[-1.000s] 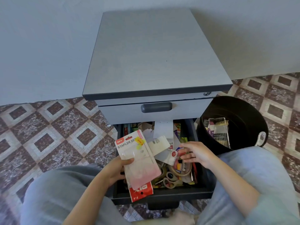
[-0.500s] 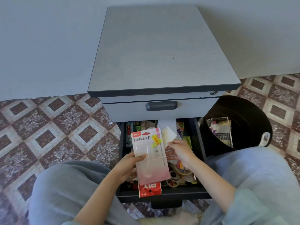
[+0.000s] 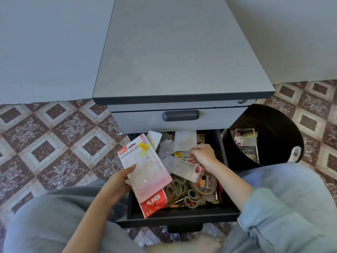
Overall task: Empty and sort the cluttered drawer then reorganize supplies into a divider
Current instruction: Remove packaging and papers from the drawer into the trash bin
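Head view: left hand [image 3: 116, 187] grips the stapler pack [image 3: 145, 170], thumb on top; right hand [image 3: 203, 155] curls among papers [image 3: 185, 143], hold unclear.

Just right of the right hand [image 3: 202, 154], black bin [image 3: 273, 125] with discarded packaging [image 3: 246, 143] inside. Left of the left hand [image 3: 116, 183], brown-and-cream patterned floor tiles [image 3: 54, 143]. Beyond, plain grey wall [image 3: 45, 52].

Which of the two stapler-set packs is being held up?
The pink-fronted pack, gripped by the left hand; the other pack lies in the drawer by the right hand.
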`<action>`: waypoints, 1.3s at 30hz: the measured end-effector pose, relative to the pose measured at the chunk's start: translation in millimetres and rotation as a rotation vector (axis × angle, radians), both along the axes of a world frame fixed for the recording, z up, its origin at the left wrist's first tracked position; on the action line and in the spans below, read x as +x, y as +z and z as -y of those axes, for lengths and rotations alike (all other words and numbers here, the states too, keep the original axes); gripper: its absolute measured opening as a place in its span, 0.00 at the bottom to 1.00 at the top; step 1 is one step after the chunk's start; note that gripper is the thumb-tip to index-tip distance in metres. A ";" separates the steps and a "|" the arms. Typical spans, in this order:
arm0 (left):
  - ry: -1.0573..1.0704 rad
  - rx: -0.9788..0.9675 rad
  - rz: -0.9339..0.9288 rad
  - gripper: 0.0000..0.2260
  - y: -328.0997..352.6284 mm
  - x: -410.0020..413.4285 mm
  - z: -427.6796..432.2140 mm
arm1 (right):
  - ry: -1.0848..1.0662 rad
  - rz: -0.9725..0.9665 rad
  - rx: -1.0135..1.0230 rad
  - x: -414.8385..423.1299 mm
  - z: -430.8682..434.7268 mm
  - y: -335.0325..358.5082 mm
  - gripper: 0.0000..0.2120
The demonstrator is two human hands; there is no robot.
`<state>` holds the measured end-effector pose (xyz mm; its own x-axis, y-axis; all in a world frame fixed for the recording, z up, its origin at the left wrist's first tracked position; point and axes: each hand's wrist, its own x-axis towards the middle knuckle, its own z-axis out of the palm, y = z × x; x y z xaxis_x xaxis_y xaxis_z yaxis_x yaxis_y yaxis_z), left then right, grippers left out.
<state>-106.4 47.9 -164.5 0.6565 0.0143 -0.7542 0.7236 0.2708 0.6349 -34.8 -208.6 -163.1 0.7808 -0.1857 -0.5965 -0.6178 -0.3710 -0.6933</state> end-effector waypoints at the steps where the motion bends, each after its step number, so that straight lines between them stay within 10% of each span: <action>1: -0.009 0.021 -0.015 0.09 -1.2 -3.0 -3.6 | 0.056 0.013 -0.071 0.4 -0.6 -1.8 0.06; 13: 0.102 0.059 -0.045 0.12 -3.9 -11.5 -33.1 | 0.466 -0.138 -0.295 -0.5 -22.0 -36.2 0.19; 20: 0.162 0.100 -0.038 0.11 -2.5 -17.3 -55.2 | 0.466 -0.186 -0.189 -3.1 -41.9 -45.6 0.04; 28: 0.169 0.106 -0.036 0.05 3.4 -24.7 -53.3 | 0.488 -0.483 -0.056 -21.7 -70.5 -44.2 0.08; 32: 0.185 0.085 -0.033 0.05 2.0 -25.5 -56.5 | 0.549 -0.717 -0.059 -18.6 -79.7 -32.3 0.28; 39: 0.182 0.059 -0.038 0.07 -1.6 -23.0 -57.6 | 0.601 -0.489 -0.138 -13.0 -60.0 -23.5 0.18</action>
